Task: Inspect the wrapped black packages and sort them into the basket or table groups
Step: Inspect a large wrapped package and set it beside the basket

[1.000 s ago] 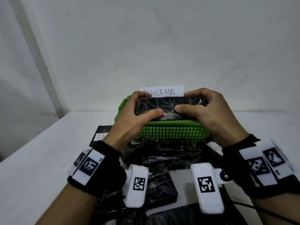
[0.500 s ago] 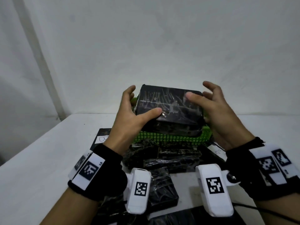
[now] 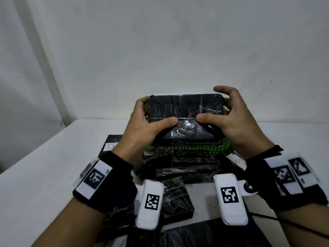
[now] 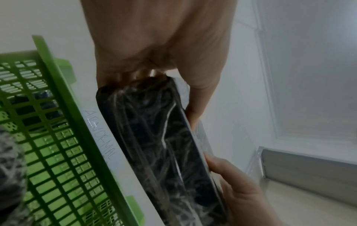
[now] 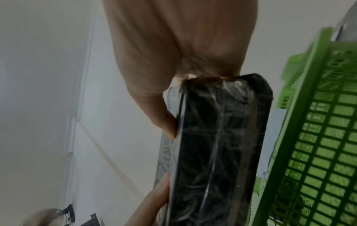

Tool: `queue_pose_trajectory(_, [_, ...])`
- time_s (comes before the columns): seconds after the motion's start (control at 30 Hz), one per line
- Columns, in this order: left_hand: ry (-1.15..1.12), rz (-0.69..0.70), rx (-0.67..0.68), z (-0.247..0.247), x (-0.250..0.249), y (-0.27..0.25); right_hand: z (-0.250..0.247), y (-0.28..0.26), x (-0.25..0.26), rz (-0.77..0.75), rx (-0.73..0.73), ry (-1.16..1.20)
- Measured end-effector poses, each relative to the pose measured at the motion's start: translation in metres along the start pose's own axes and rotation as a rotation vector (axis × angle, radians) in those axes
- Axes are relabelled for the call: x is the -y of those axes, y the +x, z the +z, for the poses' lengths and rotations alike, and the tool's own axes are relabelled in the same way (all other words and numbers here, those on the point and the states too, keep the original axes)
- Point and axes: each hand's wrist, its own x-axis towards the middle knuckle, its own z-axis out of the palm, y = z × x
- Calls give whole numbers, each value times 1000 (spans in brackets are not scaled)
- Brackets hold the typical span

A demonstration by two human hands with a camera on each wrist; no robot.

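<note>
Both forearms are bare. The left hand (image 3: 142, 129) has a wide black band (image 3: 106, 184) round its wrist, and the right hand (image 3: 238, 122) has a like black band (image 3: 258, 173).

On the left band sits a white plate (image 3: 93, 177) with a black square code mark and small letters at its far edge. The right band carries two white plates (image 3: 292, 173) side by side, each with a black code mark, somewhat blurred.

A white rounded block (image 3: 149, 204) with a printed code hangs at the inner side of the left wrist. A like white block (image 3: 230, 198) at the right wrist joins a white tab with a metal screw (image 3: 248, 187). A thin black cable (image 3: 284, 223) runs off near right.
</note>
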Motion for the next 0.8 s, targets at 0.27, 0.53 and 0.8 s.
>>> queue_pose_trajectory(0.27, [74, -60, 54, -5, 0, -1, -6, -1, 1, -204, 73, 13])
queue_pose_trajectory(0.53, [65, 134, 4, -1, -4, -5, 2, 7, -15, 80, 59, 65])
queue_pose_trajectory(0.8, [86, 243, 100, -4, -12, -9, 3, -1, -1, -59, -31, -98])
